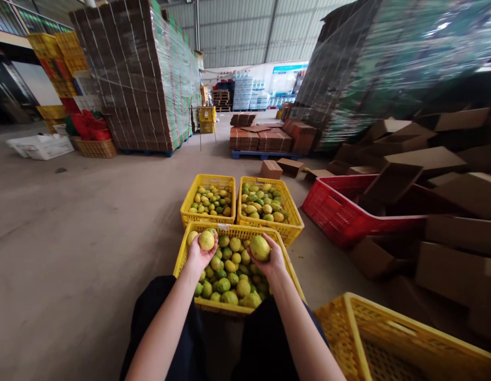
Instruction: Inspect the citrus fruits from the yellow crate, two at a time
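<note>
My left hand (201,255) holds a yellow lemon (206,240) above the left side of the nearest yellow crate (297,283); another yellow fruit (192,237) shows just beside it. In my right hand (274,258) is a larger yellow-green lemon (260,248), over the crate's right side. Several green and yellow lemons (229,265) fill that crate between my legs. Beyond it stand two more yellow crates, the left one (184,209) and the right one (295,217), both with lemons inside.
A yellow crate (348,317) stands at the lower right. Behind it are a red crate (332,211) and heaped cardboard boxes (452,264). Wrapped pallet stacks rise at left (130,79) and right (348,69). Flattened cartons (265,139) lie on a blue pallet ahead.
</note>
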`<state>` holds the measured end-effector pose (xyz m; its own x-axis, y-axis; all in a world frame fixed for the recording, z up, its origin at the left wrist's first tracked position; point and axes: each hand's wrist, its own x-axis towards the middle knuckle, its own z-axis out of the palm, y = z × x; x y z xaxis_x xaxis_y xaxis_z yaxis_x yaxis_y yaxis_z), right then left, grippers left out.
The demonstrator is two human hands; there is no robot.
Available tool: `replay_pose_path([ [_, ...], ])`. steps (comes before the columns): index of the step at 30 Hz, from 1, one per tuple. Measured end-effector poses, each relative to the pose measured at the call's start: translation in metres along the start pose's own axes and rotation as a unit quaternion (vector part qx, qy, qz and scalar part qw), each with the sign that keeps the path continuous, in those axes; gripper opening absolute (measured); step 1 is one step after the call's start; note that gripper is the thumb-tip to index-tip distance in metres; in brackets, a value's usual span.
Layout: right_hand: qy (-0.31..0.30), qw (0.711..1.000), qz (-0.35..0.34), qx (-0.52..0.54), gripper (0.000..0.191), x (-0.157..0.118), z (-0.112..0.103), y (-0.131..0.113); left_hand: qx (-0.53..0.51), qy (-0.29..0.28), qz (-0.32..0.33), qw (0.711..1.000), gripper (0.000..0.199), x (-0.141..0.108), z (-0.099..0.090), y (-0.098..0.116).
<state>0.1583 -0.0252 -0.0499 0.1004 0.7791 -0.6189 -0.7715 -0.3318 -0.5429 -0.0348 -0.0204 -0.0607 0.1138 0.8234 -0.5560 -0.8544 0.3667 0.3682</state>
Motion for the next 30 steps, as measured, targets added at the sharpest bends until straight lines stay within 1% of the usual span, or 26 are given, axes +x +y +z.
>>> replay_pose_path([
  [2, -0.012, 1.000, 0.024, 0.001, 0.014, 0.002, -0.002, 0.000, 0.003, 0.007, 0.014, 1.000, 0.021, -0.001, 0.001, -0.001],
  [4, -0.020, 0.999, 0.034, 0.000, 0.018, 0.004, -0.005, 0.000, 0.000, 0.015, 0.030, 0.999, 0.018, -0.003, 0.002, -0.002],
  [6, -0.016, 1.000, 0.024, -0.007, 0.020, 0.005, -0.006, 0.001, -0.015, 0.017, 0.044, 0.999, 0.016, -0.004, 0.002, -0.002],
  [8, -0.007, 1.000, 0.012, -0.014, 0.020, 0.004, -0.005, 0.001, -0.040, 0.027, 0.072, 0.996, 0.014, -0.005, 0.002, 0.000],
  [12, 0.010, 1.000, -0.012, -0.010, 0.011, -0.001, 0.000, 0.002, -0.073, 0.052, 0.137, 0.986, 0.007, -0.003, 0.001, 0.005],
  [15, 0.030, 0.999, -0.043, 0.002, 0.015, -0.004, 0.003, 0.002, -0.100, 0.043, 0.128, 0.986, 0.007, 0.002, -0.001, 0.008],
  [17, 0.034, 0.998, -0.042, 0.010, 0.013, -0.005, 0.004, 0.001, -0.122, 0.044, 0.113, 0.985, 0.009, 0.006, -0.003, 0.008],
  [20, 0.022, 0.999, -0.030, 0.022, 0.007, -0.006, 0.002, -0.001, -0.128, 0.055, 0.095, 0.986, 0.015, 0.008, -0.004, 0.006],
  [23, 0.001, 0.999, -0.023, 0.033, 0.016, -0.005, -0.001, -0.003, -0.119, 0.040, 0.093, 0.988, 0.014, 0.005, -0.003, 0.005],
  [26, -0.014, 0.999, -0.012, 0.040, 0.028, -0.001, -0.004, -0.002, -0.110, 0.022, 0.110, 0.988, 0.010, 0.001, 0.000, 0.006],
  [28, -0.019, 0.999, -0.007, 0.034, 0.030, 0.002, -0.005, -0.001, -0.099, 0.017, 0.123, 0.987, 0.011, -0.001, 0.000, 0.006],
  [30, -0.019, 1.000, -0.001, 0.020, 0.028, 0.004, -0.005, 0.000, -0.091, 0.015, 0.123, 0.988, 0.012, -0.002, 0.000, 0.007],
])
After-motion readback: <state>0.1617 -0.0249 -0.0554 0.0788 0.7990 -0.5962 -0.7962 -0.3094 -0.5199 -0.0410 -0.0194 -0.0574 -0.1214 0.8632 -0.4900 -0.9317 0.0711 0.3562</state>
